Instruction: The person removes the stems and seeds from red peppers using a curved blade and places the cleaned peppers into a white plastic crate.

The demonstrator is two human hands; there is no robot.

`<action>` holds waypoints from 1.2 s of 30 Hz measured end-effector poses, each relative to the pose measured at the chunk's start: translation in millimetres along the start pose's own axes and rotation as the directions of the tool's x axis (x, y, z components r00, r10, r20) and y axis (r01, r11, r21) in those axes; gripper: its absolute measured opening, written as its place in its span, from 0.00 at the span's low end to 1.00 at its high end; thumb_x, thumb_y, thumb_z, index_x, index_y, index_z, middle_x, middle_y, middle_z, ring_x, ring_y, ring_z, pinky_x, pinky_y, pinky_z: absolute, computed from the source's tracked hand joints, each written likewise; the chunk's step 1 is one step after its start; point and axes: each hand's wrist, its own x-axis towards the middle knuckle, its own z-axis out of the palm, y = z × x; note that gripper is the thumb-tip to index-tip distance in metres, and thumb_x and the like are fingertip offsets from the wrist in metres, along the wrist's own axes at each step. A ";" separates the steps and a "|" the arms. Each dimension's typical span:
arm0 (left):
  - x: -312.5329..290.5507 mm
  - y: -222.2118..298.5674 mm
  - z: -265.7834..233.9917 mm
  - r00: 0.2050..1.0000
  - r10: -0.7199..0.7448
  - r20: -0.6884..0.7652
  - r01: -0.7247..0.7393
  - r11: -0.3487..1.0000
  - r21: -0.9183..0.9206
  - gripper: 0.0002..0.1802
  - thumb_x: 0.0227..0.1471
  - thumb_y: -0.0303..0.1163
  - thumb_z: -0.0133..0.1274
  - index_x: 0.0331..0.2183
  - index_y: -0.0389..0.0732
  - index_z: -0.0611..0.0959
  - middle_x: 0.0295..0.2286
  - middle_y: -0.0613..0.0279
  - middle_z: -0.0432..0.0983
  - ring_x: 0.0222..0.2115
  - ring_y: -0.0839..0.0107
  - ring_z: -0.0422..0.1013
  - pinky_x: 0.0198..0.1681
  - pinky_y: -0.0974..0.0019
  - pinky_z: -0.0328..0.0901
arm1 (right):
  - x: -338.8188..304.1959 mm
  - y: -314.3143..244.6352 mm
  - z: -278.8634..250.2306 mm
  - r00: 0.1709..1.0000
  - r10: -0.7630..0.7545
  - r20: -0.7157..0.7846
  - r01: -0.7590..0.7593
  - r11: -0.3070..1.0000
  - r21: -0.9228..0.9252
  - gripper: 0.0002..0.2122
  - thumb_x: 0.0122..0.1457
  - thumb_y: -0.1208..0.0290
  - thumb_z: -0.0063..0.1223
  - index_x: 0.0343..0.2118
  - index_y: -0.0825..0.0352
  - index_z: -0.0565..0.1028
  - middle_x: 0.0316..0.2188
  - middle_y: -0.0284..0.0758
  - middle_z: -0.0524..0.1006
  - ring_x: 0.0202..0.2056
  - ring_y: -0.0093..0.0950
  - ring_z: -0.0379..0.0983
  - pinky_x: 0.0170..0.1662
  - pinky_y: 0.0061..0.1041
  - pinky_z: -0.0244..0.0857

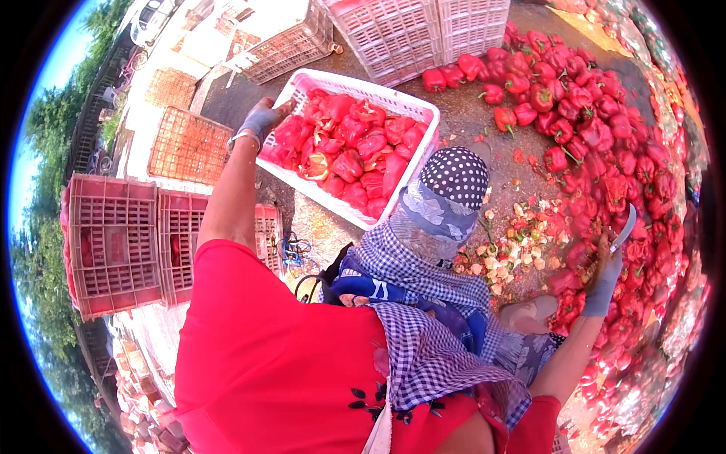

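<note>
My left hand (265, 119), in a grey fingerless-looking glove with a bracelet at the wrist, is at the left rim of a white plastic crate (325, 203). Its fingers are spread and no object shows in them. Cut and hollowed red bell peppers (349, 147) fill much of that crate. On the right, my right hand (605, 261), also gloved, grips a knife (625, 227) whose short curved blade points up. This hand is over the edge of a big heap of whole red peppers (597, 136); a pepper in the palm cannot be made out.
Pale pepper cores (503, 265) litter the wet ground between my legs and the heap. Stacked pink crates (113, 246) stand at left, with an orange crate (189, 145) beyond. More tall crates (393, 38) stand ahead. My shoe (529, 314) rests beside the heap.
</note>
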 end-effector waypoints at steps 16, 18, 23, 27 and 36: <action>11.0 364.6 316.3 0.559 0.640 0.527 -0.748 0.663 -0.012 0.25 0.44 0.35 0.62 0.46 0.39 0.78 0.43 0.46 0.76 0.44 0.52 0.73 0.48 0.58 0.67 | 17.7 -20.5 -9.9 0.968 0.149 -0.204 -0.162 0.986 -0.049 0.12 0.58 0.71 0.57 0.42 0.70 0.70 0.19 0.26 0.69 0.12 0.14 0.60 0.14 0.16 0.54; 15.5 362.7 370.5 0.542 0.636 0.549 -0.805 0.580 0.122 0.25 0.46 0.34 0.58 0.49 0.45 0.76 0.42 0.47 0.76 0.46 0.51 0.72 0.48 0.55 0.67 | 16.6 -26.3 -3.9 0.957 0.195 -0.213 -0.214 0.974 -0.068 0.12 0.58 0.71 0.57 0.42 0.70 0.71 0.19 0.26 0.69 0.12 0.14 0.61 0.15 0.15 0.53; 12.8 370.9 462.5 0.466 0.657 0.593 -0.877 0.430 0.213 0.24 0.53 0.32 0.47 0.53 0.53 0.72 0.51 0.49 0.69 0.51 0.50 0.67 0.51 0.52 0.64 | 13.6 -18.8 -7.5 0.933 0.192 -0.303 -0.271 0.931 -0.244 0.12 0.59 0.72 0.55 0.43 0.70 0.71 0.20 0.28 0.70 0.13 0.14 0.61 0.16 0.14 0.51; 36.5 356.4 524.2 0.332 0.817 0.472 -0.943 0.287 0.167 0.22 0.54 0.32 0.45 0.52 0.54 0.73 0.55 0.51 0.64 0.54 0.49 0.64 0.51 0.50 0.64 | 19.9 -6.6 -6.2 0.895 0.268 -0.357 -0.347 0.921 -0.177 0.14 0.57 0.72 0.56 0.45 0.71 0.70 0.23 0.29 0.71 0.17 0.14 0.63 0.20 0.13 0.52; 42.9 351.8 530.8 0.492 0.649 0.580 -0.855 0.485 0.183 0.36 0.41 0.28 0.62 0.54 0.54 0.68 0.47 0.45 0.64 0.48 0.43 0.66 0.48 0.49 0.67 | 14.9 6.6 -4.7 0.904 0.340 -0.259 -0.370 0.926 -0.075 0.23 0.57 0.66 0.56 0.52 0.69 0.64 0.34 0.35 0.72 0.25 0.18 0.66 0.27 0.17 0.60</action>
